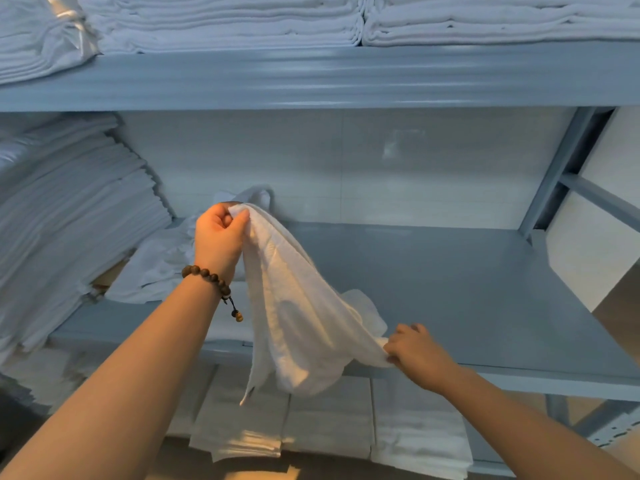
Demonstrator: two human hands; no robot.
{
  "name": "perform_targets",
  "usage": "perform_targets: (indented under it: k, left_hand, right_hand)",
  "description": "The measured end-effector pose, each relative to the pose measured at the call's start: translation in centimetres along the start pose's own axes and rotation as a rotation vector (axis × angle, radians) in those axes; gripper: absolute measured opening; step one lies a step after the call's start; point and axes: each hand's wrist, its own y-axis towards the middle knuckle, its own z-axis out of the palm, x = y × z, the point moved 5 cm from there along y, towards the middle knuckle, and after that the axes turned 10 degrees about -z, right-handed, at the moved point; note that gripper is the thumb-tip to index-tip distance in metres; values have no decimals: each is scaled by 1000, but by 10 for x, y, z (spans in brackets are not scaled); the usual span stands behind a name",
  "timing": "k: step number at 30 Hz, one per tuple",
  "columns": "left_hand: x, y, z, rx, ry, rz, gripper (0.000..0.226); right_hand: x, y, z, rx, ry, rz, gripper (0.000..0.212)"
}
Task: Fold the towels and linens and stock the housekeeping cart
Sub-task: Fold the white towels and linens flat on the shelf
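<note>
A white towel (298,313) hangs stretched between my two hands in front of a grey-blue metal shelf (450,278). My left hand (218,237), with a bead bracelet at the wrist, pinches one corner of the towel up high. My right hand (415,351) grips another corner lower down, at the shelf's front edge. The towel's middle sags below the shelf edge, and a loose end dangles.
Loose white linen (156,265) lies crumpled on the shelf behind my left hand. A tall stack of folded sheets (69,209) leans at the left. Folded linens fill the upper shelf (242,26) and the shelf below (329,420). A shelf post (554,174) stands at the right.
</note>
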Motion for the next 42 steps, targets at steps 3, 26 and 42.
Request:
perform_targets:
  k: [3,26,42]
  left_hand:
    - [-3,3,-11,-16,130,145,4]
    - [-19,-52,-35,-1,703,431,24]
    - [-4,-105,-79,-174,605,116,13]
  right_hand:
    - [-20,-11,-26,-180,-203,81,10]
    - [-114,-139,-96,-876,649,624,13]
    - [-82,-245,-130,-341,1166,74,14]
